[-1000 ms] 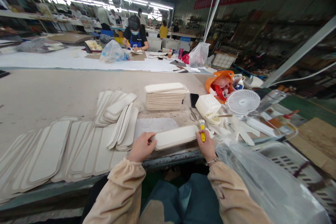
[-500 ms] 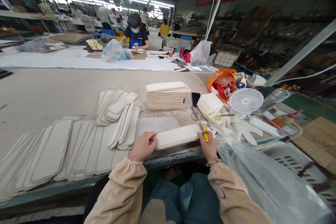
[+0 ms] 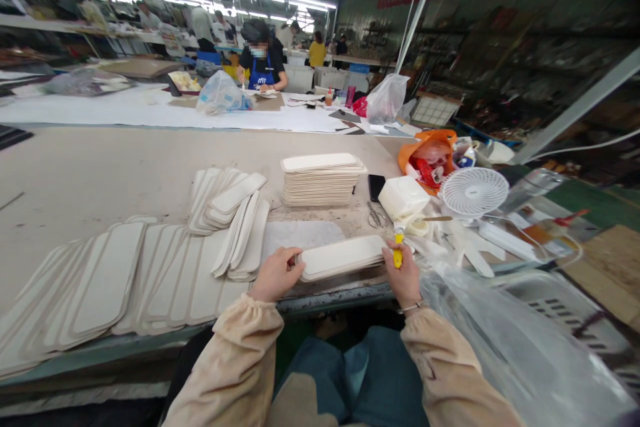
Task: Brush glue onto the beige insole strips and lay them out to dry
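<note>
A small stack of white rounded panels (image 3: pixel 344 257) lies between my hands near the table's front edge. My left hand (image 3: pixel 278 273) grips its left end, fingers closed. At the right end, my right hand (image 3: pixel 404 273) pinches the panels and also holds a yellow-handled tool (image 3: pixel 398 251) upright against the palm. Behind them stands a tall, neat stack of similar panels (image 3: pixel 321 181). Many more panels (image 3: pixel 107 278) lie fanned out to the left, with a smaller pile (image 3: pixel 242 233) leaning beside my left hand. A pale sheet (image 3: pixel 305 237) lies just behind the held panels.
Scissors (image 3: pixel 377 215), a black phone (image 3: pixel 377 187), a white block-shaped container (image 3: pixel 403 197) and a white fan (image 3: pixel 474 191) are on the right. Behind them is an orange bag (image 3: pixel 428 157). Clear plastic (image 3: pixel 525 340) hangs at the front right. A person (image 3: pixel 263 60) works across the table (image 3: pixel 100 167).
The view has shifted slightly, so the scene sits a little further right. Both hands keep their hold on the panels, and the yellow-handled tool stands a little more upright.
</note>
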The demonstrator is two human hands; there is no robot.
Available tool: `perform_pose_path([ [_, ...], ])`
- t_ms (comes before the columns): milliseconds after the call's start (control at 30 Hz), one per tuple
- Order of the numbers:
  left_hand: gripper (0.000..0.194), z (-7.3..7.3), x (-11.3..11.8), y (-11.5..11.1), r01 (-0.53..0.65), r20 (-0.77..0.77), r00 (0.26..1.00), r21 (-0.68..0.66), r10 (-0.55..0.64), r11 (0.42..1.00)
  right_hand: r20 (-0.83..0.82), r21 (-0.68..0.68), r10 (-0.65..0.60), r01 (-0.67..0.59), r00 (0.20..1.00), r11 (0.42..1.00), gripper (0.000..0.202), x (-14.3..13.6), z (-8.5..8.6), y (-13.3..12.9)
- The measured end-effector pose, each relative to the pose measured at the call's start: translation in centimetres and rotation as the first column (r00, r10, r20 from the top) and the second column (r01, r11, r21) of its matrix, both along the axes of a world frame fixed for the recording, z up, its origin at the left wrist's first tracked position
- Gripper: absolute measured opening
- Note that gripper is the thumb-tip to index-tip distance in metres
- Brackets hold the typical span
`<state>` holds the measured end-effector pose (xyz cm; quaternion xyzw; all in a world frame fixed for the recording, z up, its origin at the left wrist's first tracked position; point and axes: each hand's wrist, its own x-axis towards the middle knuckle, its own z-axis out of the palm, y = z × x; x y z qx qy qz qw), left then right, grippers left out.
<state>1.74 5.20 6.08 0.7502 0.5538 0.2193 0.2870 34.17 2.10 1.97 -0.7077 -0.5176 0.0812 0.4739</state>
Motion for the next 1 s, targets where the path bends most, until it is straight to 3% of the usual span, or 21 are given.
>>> perform_pose_path([
  [667,0.030,0.0,0.1,-0.1,-0.018,0.031,0.999,0.014,0.018,1.000,0.072,-0.134,-0.037,0.047,0.997,0.990,0.046,-0.3,1.9,0.9],
  [833,0.029,0.7,0.2,-0.3,-0.023,0.039,0.999,-0.008,0.023,1.000,0.044,-0.001,-0.049,0.050,0.998,0.999,0.044,-0.8,2.2,1.1],
  [1000,0.029,0.6,0.0,-0.7,-0.031,0.060,0.998,0.075,0.026,0.997,-0.206,0.186,0.022,0.018,0.978,0.982,0.040,-1.7,3.7,2.0],
])
